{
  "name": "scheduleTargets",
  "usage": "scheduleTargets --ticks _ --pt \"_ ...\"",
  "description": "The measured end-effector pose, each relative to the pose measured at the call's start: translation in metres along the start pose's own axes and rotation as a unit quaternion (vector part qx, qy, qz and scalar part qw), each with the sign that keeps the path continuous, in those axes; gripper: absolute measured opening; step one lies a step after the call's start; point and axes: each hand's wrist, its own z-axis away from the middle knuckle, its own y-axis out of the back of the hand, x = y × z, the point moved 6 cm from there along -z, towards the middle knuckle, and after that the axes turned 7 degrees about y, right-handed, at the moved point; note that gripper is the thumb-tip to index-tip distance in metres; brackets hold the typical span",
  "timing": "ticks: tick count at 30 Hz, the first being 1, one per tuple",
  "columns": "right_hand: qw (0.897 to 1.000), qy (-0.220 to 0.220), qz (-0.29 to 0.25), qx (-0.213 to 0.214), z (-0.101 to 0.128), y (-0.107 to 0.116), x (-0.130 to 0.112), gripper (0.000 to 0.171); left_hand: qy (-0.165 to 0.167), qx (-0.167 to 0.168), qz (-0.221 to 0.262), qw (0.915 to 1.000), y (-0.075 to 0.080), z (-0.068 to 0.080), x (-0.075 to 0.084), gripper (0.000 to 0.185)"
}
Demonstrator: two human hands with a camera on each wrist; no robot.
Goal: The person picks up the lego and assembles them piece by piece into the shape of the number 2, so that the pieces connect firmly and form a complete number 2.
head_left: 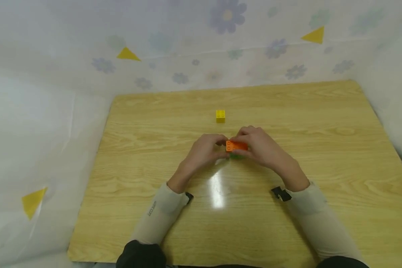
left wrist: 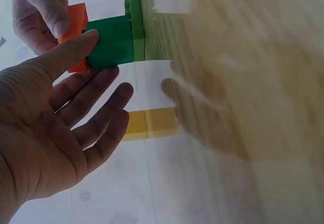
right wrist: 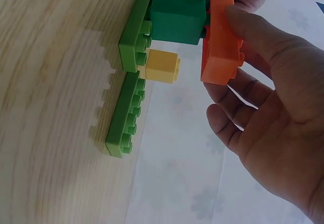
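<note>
My right hand [head_left: 259,147] pinches an orange brick [right wrist: 221,44] between thumb and fingers. Below it stands a dark green block [right wrist: 177,19], whose studs show in a narrow gap under the orange brick. The left hand [head_left: 204,149] holds the dark green block from the other side, thumb [left wrist: 83,44] and fingertips at its upper end. That block sits towards one end of a flat light green brick [right wrist: 135,36] on the table, and the orange brick juts out over the flat brick's other end. In the head view, the hands hide most of this stack.
A second flat light green brick [right wrist: 123,120] lies on the table beside the stack, under the right hand. Farther back stands a yellow brick [head_left: 220,116]. The wooden table [head_left: 147,123] meets a flower-printed sheet [head_left: 184,48] along its back edge.
</note>
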Motion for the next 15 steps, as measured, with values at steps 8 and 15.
scheduleTargets --ticks 8,15 --pt "1.0 0.011 0.022 0.005 0.0006 0.0005 -0.005 0.031 -0.006 -0.006 -0.018 0.9998 -0.0011 -0.0001 0.0036 0.038" --pt "0.998 0.029 0.046 0.014 0.0018 -0.0023 -0.0069 0.028 -0.013 -0.001 -0.012 0.9998 -0.0029 0.0002 0.0035 0.038"
